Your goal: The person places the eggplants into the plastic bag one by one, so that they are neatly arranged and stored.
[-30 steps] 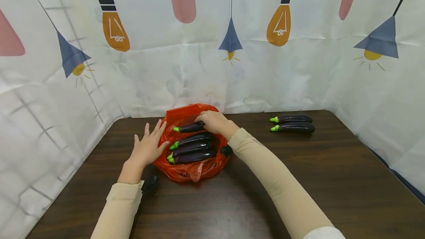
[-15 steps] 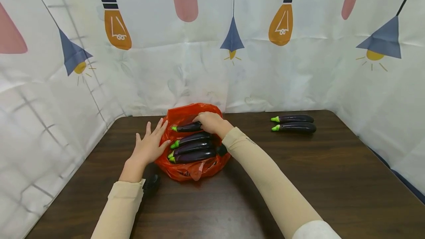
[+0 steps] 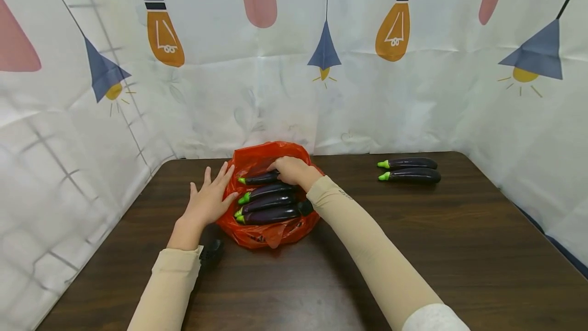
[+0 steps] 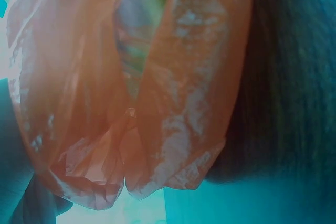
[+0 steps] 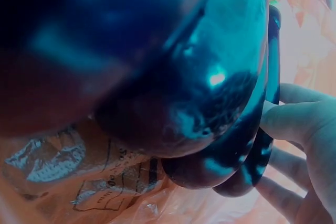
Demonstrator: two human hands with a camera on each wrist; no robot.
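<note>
A red plastic bag [image 3: 266, 152] lies with its mouth wide on the table, three dark purple eggplants [image 3: 271, 202] side by side inside. Beyond them, at the bag's far side, my right hand [image 3: 295, 171] grips the blunt end of another eggplant [image 3: 260, 179], its green stem pointing left. In the right wrist view, the fingers [image 5: 294, 119] touch the farthest eggplant [image 5: 273, 40], past the larger shiny ones. My left hand [image 3: 206, 203], fingers spread, rests at the bag's left rim. Crumpled bag plastic [image 4: 194, 87] fills much of the left wrist view.
Two more eggplants [image 3: 409, 169] lie together at the table's back right, stems to the left. The dark wooden table [image 3: 367, 280] reaches back to a white cloth [image 3: 275, 101] printed with lamps, which also hangs at both sides.
The right hand and its eggplant have sunk slightly toward the others in the bag. The left hand stays at the rim. The head view has shifted a little.
</note>
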